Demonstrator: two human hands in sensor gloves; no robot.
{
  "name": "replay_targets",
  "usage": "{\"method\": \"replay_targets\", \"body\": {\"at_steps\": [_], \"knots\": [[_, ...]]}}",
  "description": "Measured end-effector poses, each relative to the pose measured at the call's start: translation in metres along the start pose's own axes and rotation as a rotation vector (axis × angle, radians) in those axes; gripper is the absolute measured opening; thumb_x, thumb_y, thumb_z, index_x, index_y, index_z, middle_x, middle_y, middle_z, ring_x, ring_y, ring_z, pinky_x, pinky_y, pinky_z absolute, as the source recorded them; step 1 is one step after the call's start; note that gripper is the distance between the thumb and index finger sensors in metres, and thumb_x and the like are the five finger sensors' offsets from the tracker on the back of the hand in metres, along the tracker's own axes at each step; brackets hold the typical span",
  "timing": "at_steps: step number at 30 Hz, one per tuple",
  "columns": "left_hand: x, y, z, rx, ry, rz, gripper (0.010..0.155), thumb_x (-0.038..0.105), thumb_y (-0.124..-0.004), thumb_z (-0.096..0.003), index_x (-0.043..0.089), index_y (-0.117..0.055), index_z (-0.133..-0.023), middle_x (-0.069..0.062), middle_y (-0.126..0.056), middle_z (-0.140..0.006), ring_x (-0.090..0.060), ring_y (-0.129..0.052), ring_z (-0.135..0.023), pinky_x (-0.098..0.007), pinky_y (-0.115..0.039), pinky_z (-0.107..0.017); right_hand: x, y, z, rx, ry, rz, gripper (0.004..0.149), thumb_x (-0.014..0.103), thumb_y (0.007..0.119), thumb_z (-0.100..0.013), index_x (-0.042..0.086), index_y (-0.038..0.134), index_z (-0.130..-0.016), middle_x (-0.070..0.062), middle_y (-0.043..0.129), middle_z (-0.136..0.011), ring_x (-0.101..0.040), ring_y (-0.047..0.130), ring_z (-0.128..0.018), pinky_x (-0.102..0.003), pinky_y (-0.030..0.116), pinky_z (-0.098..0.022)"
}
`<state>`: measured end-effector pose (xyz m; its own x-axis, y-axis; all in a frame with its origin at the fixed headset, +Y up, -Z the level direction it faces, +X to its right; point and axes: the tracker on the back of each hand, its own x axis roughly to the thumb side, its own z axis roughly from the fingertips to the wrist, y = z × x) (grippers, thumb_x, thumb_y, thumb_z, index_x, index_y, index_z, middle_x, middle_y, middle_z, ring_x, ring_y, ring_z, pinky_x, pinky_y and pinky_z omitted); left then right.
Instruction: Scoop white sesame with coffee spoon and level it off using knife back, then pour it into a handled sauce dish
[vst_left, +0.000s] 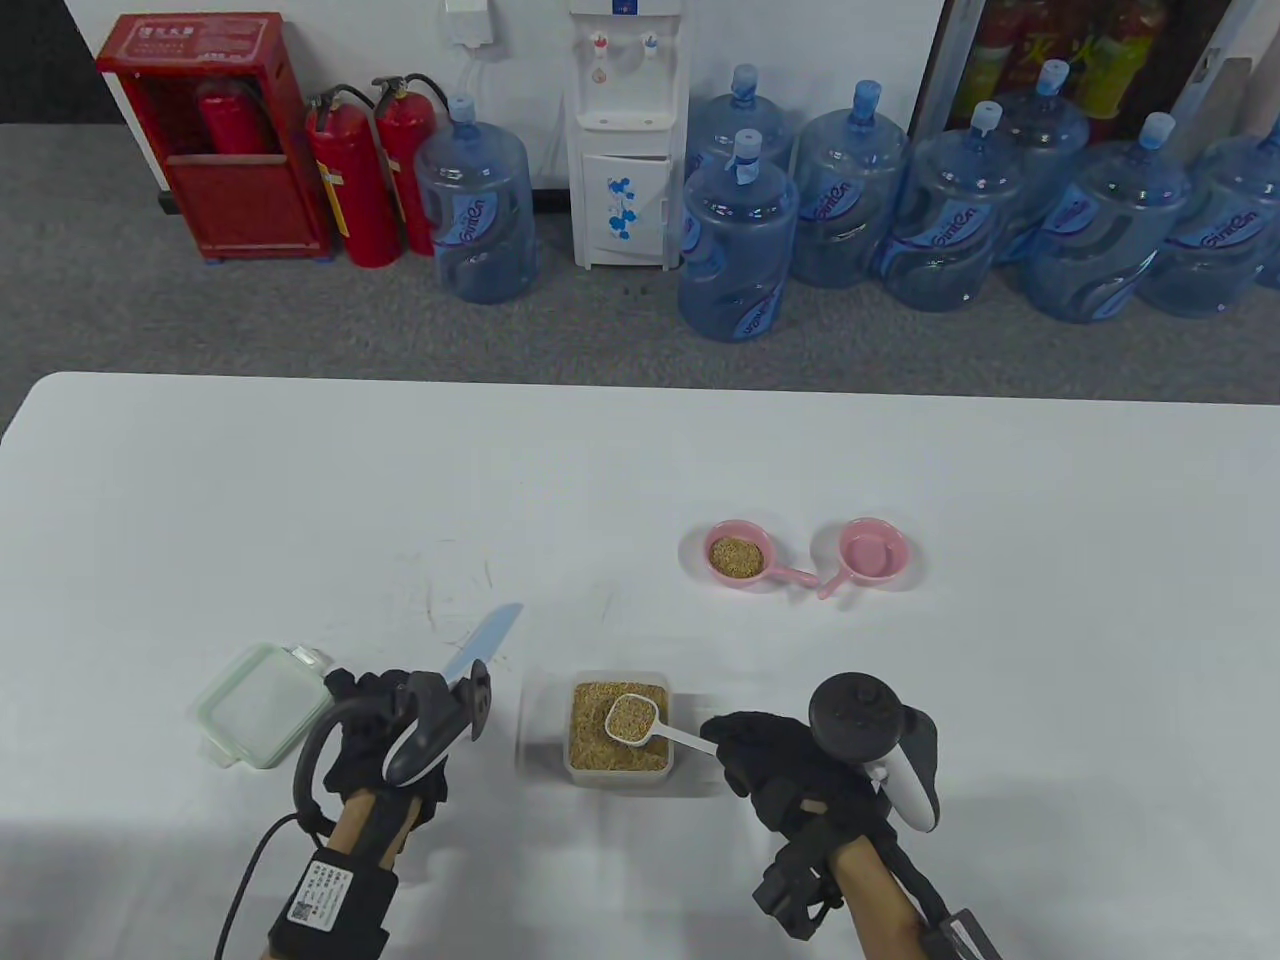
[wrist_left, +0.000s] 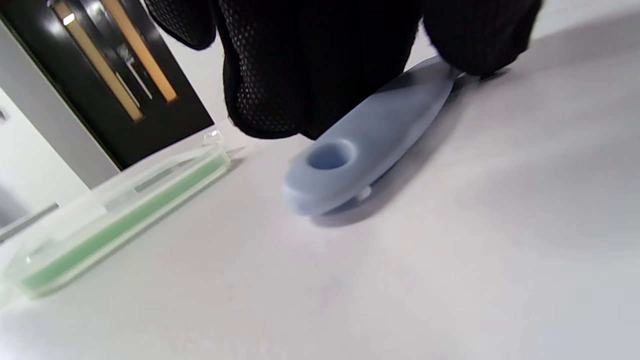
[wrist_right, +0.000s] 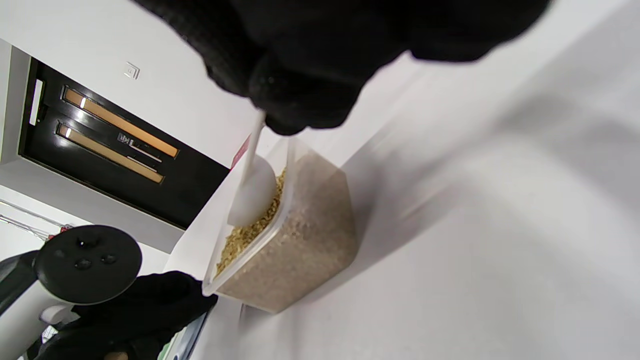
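Observation:
My left hand (vst_left: 425, 705) grips the handle of a pale blue knife (vst_left: 487, 638), whose blade points up and to the right, away from me. In the left wrist view the knife handle (wrist_left: 365, 145) lies low over the table under my gloved fingers (wrist_left: 320, 65). My right hand (vst_left: 745, 745) pinches the handle of a white coffee spoon (vst_left: 634, 718). Its bowl is full of sesame and sits over the clear sesame container (vst_left: 618, 775). From the right wrist the spoon (wrist_right: 252, 192) shows above the container (wrist_right: 290, 240). Further back stand a pink handled dish with sesame (vst_left: 738, 556) and an empty one (vst_left: 872, 550).
A green-rimmed lid (vst_left: 262, 704) lies flat just left of my left hand, also seen as the lid (wrist_left: 120, 220) beside the knife handle. The white table (vst_left: 300, 500) spreads wide behind the container. Water jugs and fire extinguishers stand on the floor beyond.

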<state>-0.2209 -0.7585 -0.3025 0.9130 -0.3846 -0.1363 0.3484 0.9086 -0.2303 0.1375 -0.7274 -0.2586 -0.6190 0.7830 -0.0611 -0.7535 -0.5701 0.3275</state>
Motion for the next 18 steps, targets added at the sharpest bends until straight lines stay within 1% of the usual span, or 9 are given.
{"method": "replay_targets", "body": {"at_steps": [3, 8, 11, 13, 14, 16, 17, 18], "knots": [[-0.008, 0.004, 0.001, -0.006, -0.002, 0.103, 0.056, 0.058, -0.07, -0.0541, 0.028, -0.078, -0.101, 0.001, -0.087, -0.097, -0.027, -0.092, -0.09, -0.059, -0.052, -0.082, 0.0, 0.0, 0.0, -0.004, -0.005, -0.004, 0.043, 0.026, 0.072, -0.059, 0.01, 0.084, -0.096, -0.015, 0.096, -0.06, -0.006, 0.089, -0.025, -0.033, 0.085, -0.024], [-0.019, 0.027, 0.015, 0.115, -0.018, 0.212, 0.06, 0.059, -0.069, -0.0537, 0.029, -0.071, -0.106, 0.001, -0.079, -0.108, -0.03, -0.085, -0.102, -0.06, -0.051, -0.082, -0.001, -0.001, 0.0, -0.01, -0.011, -0.011, 0.043, 0.026, 0.072, -0.059, 0.009, 0.084, -0.096, -0.015, 0.096, -0.06, -0.006, 0.089, -0.025, -0.033, 0.085, -0.024], [-0.022, 0.033, 0.025, 0.157, -0.131, 0.349, 0.066, 0.06, -0.067, -0.0534, 0.031, -0.062, -0.112, 0.001, -0.064, -0.12, -0.033, -0.069, -0.115, -0.061, -0.047, -0.083, 0.0, 0.0, 0.0, -0.011, -0.015, -0.017, 0.043, 0.026, 0.071, -0.059, 0.009, 0.083, -0.096, -0.015, 0.096, -0.06, -0.007, 0.089, -0.025, -0.033, 0.085, -0.024], [-0.021, 0.035, 0.031, 0.178, -0.225, 0.47, 0.07, 0.061, -0.065, -0.0533, 0.033, -0.053, -0.116, 0.001, -0.052, -0.125, -0.037, -0.057, -0.119, -0.061, -0.046, -0.083, 0.0, 0.0, 0.0, -0.011, -0.018, -0.022, 0.043, 0.026, 0.071, -0.059, 0.009, 0.083, -0.096, -0.015, 0.096, -0.06, -0.007, 0.089, -0.025, -0.033, 0.085, -0.024], [-0.02, 0.036, 0.032, 0.189, -0.253, 0.501, 0.072, 0.062, -0.064, -0.0532, 0.034, -0.049, -0.118, 0.001, -0.046, -0.127, -0.038, -0.051, -0.12, -0.06, -0.045, -0.083, 0.0, 0.0, 0.0, -0.01, -0.018, -0.022, 0.043, 0.026, 0.071, -0.059, 0.009, 0.083, -0.096, -0.015, 0.096, -0.06, -0.007, 0.089, -0.025, -0.033, 0.085, -0.024], [-0.017, 0.038, 0.035, 0.221, -0.279, 0.532, 0.076, 0.063, -0.062, -0.0523, 0.034, -0.042, -0.119, 0.0, -0.037, -0.128, -0.04, -0.042, -0.121, -0.06, -0.042, -0.084, 0.0, 0.0, 0.0, -0.01, -0.02, -0.022, 0.043, 0.026, 0.071, -0.059, 0.008, 0.083, -0.096, -0.015, 0.096, -0.06, -0.007, 0.089, -0.025, -0.033, 0.085, -0.024], [-0.014, 0.039, 0.036, 0.234, -0.284, 0.522, 0.078, 0.064, -0.061, -0.0518, 0.034, -0.038, -0.12, -0.004, -0.032, -0.128, -0.041, -0.037, -0.12, -0.06, -0.041, -0.084, 0.0, 0.0, 0.0, -0.01, -0.02, -0.024, 0.043, 0.026, 0.071, -0.059, 0.008, 0.083, -0.096, -0.015, 0.096, -0.06, -0.007, 0.089, -0.025, -0.033, 0.085, -0.024], [-0.012, 0.039, 0.037, 0.241, -0.292, 0.507, 0.079, 0.065, -0.06, -0.0514, 0.034, -0.035, -0.12, -0.003, -0.027, -0.128, -0.043, -0.033, -0.119, -0.06, -0.04, -0.084, 0.0, 0.0, 0.0, -0.01, -0.021, -0.026, 0.043, 0.026, 0.071, -0.059, 0.008, 0.083, -0.096, -0.015, 0.096, -0.06, -0.007, 0.089, -0.025, -0.033, 0.085, -0.024]]}}
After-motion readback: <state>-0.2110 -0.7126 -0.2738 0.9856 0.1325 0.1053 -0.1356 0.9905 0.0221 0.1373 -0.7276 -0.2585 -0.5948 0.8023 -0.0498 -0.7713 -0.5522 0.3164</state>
